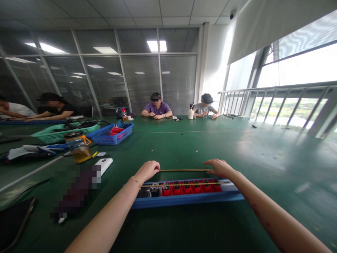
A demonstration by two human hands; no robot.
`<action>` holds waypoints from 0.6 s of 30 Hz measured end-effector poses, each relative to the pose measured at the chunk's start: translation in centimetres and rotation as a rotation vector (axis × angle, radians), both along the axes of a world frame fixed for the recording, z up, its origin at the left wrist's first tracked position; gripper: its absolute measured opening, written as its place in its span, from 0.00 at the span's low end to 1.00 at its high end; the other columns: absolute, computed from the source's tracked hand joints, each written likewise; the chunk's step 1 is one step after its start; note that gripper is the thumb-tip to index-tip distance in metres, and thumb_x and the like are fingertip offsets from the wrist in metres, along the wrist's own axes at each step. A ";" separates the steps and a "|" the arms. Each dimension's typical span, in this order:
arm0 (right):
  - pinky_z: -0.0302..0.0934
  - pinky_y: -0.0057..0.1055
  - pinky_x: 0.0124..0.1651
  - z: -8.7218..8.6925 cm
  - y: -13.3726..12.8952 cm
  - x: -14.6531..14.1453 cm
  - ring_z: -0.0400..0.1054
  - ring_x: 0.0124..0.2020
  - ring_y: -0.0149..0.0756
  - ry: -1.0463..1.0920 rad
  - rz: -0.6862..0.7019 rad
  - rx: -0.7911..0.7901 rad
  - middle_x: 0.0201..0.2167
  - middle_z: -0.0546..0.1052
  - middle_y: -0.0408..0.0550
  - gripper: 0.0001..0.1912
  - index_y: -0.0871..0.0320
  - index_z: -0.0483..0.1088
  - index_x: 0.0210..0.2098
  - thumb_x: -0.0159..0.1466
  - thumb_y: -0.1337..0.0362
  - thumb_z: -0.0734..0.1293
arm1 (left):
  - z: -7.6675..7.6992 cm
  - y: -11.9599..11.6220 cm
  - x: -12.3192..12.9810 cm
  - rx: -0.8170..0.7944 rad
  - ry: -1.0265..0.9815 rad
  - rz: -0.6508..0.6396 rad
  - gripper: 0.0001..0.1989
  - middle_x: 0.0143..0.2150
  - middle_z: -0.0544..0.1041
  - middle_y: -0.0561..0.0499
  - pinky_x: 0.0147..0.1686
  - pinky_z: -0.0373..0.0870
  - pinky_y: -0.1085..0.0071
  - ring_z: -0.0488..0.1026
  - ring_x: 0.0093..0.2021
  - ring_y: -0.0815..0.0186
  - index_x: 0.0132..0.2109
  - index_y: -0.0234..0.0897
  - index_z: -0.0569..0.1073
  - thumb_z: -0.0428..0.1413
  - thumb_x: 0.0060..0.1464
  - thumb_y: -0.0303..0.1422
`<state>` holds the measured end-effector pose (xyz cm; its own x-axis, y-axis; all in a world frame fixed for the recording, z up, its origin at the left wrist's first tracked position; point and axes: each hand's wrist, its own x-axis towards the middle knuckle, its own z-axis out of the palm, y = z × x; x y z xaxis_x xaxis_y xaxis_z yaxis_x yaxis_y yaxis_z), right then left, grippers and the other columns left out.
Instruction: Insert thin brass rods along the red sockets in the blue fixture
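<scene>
My left hand (149,169) is closed in a pinch on the left end of a thin, light brown stick (184,170) just beyond a long blue tray (188,202). At the stick's other end is my right hand (219,168), its forefinger stretched out and apart from the thumb. The thumb is close to the stick; whether it touches cannot be made out. A second thin stick (193,184) runs lengthwise over the tray. Inside the tray stand several red compartments (176,189) with dark pieces in them, and a black-and-white piece (154,190) at the left.
To the left are a blue basket (112,140), a green basket (50,135), a jar of amber liquid (80,151), a white device (104,165) and a dark tablet (15,219). Several people sit around the green table (263,158); a white bottle (191,114) stands at the far side.
</scene>
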<state>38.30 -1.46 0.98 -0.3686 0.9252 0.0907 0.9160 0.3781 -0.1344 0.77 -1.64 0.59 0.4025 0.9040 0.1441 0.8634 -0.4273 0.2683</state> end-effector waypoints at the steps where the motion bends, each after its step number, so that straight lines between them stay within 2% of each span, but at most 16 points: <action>1: 0.55 0.38 0.48 0.1 0.1 -0.4 0.63 0.50 0.45 -0.020 0.012 0.003 0.48 0.72 0.45 0.21 0.47 0.68 0.47 0.52 0.63 0.65 | 0.0 0.0 0.0 0.000 0.001 -0.001 0.07 0.35 0.75 0.51 0.36 0.64 0.73 0.71 0.36 0.66 0.33 0.40 0.74 0.51 0.51 0.32; 4: 0.56 0.36 0.46 0.3 0.3 -1.5 0.66 0.45 0.43 -0.073 0.042 -0.003 0.41 0.76 0.46 0.14 0.49 0.72 0.40 0.55 0.66 0.62 | 0.0 -0.1 0.0 -0.004 0.005 0.002 0.07 0.35 0.75 0.52 0.34 0.64 0.74 0.71 0.35 0.67 0.33 0.40 0.74 0.51 0.51 0.32; 7: 0.57 0.34 0.43 0.4 0.6 -2.3 0.69 0.40 0.42 -0.105 0.052 -0.006 0.37 0.77 0.49 0.13 0.52 0.73 0.35 0.56 0.69 0.60 | -0.1 -0.1 0.0 -0.009 0.013 0.022 0.07 0.34 0.75 0.51 0.34 0.64 0.73 0.71 0.35 0.67 0.32 0.39 0.73 0.51 0.50 0.33; 11: 0.59 0.30 0.39 0.4 0.7 -2.5 0.69 0.38 0.40 -0.096 0.076 -0.019 0.36 0.77 0.49 0.14 0.54 0.73 0.35 0.56 0.71 0.58 | -0.2 -0.1 -0.1 -0.010 0.014 0.031 0.06 0.35 0.75 0.51 0.34 0.64 0.73 0.71 0.35 0.66 0.32 0.39 0.73 0.51 0.50 0.33; 14: 0.60 0.27 0.38 0.5 0.4 -2.1 0.70 0.36 0.37 -0.062 0.127 -0.051 0.35 0.77 0.46 0.14 0.54 0.73 0.37 0.56 0.69 0.59 | -0.2 -0.1 -0.2 -0.017 0.005 0.021 0.07 0.35 0.74 0.51 0.34 0.64 0.73 0.70 0.36 0.66 0.33 0.39 0.73 0.51 0.50 0.33; 18: 0.59 0.29 0.44 1.5 -0.9 -1.2 0.68 0.42 0.38 -0.006 0.170 -0.045 0.41 0.75 0.47 0.15 0.54 0.72 0.42 0.57 0.64 0.60 | -0.2 -0.1 -0.3 -0.026 -0.002 0.006 0.08 0.36 0.74 0.51 0.35 0.64 0.73 0.70 0.36 0.66 0.36 0.40 0.74 0.51 0.51 0.34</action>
